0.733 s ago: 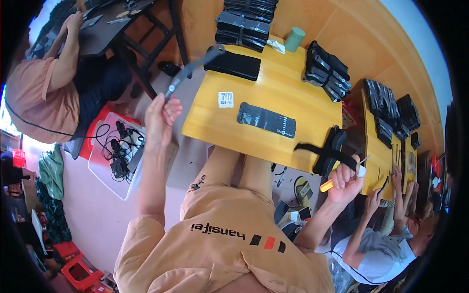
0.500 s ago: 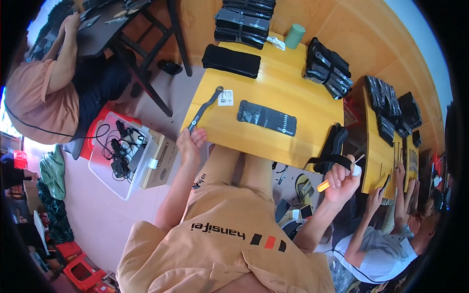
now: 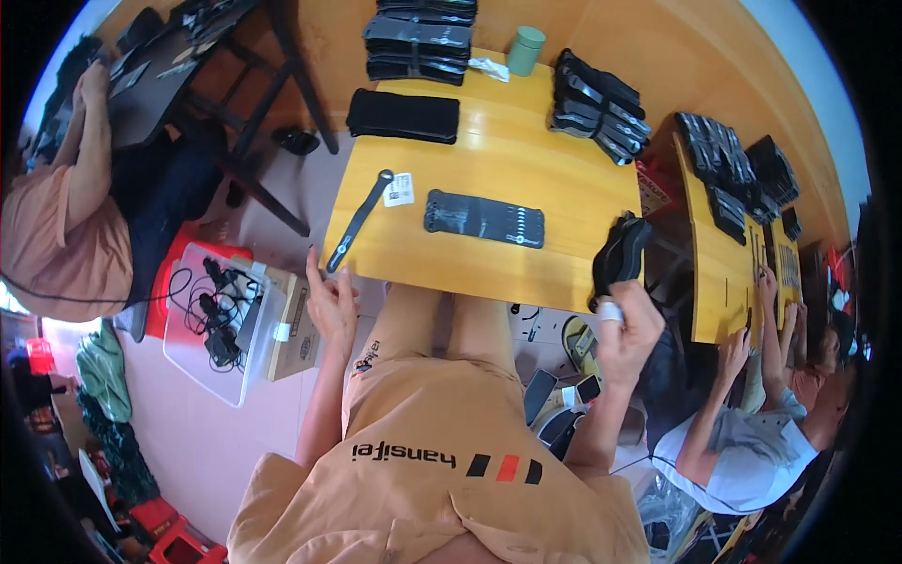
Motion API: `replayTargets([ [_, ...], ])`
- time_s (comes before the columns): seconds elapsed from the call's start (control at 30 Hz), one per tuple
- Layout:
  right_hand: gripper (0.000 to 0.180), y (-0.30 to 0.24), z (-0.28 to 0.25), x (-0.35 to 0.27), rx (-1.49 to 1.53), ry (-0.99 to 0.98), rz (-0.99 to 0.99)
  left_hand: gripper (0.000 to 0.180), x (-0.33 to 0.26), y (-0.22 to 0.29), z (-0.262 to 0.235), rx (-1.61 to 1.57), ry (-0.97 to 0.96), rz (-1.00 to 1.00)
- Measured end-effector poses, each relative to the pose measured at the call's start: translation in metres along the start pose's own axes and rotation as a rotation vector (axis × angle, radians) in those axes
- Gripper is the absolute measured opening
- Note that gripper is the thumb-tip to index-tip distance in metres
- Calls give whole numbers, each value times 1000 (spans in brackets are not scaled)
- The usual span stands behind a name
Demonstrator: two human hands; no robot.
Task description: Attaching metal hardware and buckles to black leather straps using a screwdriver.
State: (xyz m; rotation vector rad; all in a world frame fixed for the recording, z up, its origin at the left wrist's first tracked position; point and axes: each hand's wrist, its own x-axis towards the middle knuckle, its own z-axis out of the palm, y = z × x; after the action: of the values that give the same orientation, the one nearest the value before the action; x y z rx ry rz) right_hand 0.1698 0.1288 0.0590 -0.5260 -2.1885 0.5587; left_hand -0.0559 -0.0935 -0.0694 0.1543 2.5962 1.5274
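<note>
My left hand (image 3: 334,305), fingers apart and holding nothing, is at the near left corner of the yellow table (image 3: 489,174). Just beyond its fingertips lies a single black strap (image 3: 360,223) with a rounded far end, slanting across the wood beside a white label (image 3: 400,191). My right hand (image 3: 631,329) is closed at the near right corner, against a bundle of black straps (image 3: 620,252). A white wrap (image 3: 611,311) covers one of its digits. Whatever its fingers hold is hidden. Midway between the hands, a flat stack of black straps (image 3: 484,219) rests on the tabletop.
Tied strap bundles (image 3: 413,47) (image 3: 598,108), a black pad-like pile (image 3: 404,116) and a green canister (image 3: 525,51) stand at the back. A clear bin of cables (image 3: 221,320) is left of me. Co-workers sit left (image 3: 75,235) and right (image 3: 738,451).
My right hand has moved in against the strap bundle and turned over; the orange-handled tool it held is out of sight. My left hand has drawn slightly away from the single strap.
</note>
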Motion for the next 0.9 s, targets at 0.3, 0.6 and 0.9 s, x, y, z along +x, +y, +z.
replayTargets([
  [0.3, 31, -22, 32, -12, -360, -360, -534, 40, -40, 78, 24, -677, -1078, -180],
  [0.6, 29, 32, 53, -44, 187, -338, -61, 33, -37, 81, 66, -797, -836, -307],
  [0.9, 12, 31, 69, -31, 781, -342, 1007, 34, -42, 88, 87, -730, -730, -140],
])
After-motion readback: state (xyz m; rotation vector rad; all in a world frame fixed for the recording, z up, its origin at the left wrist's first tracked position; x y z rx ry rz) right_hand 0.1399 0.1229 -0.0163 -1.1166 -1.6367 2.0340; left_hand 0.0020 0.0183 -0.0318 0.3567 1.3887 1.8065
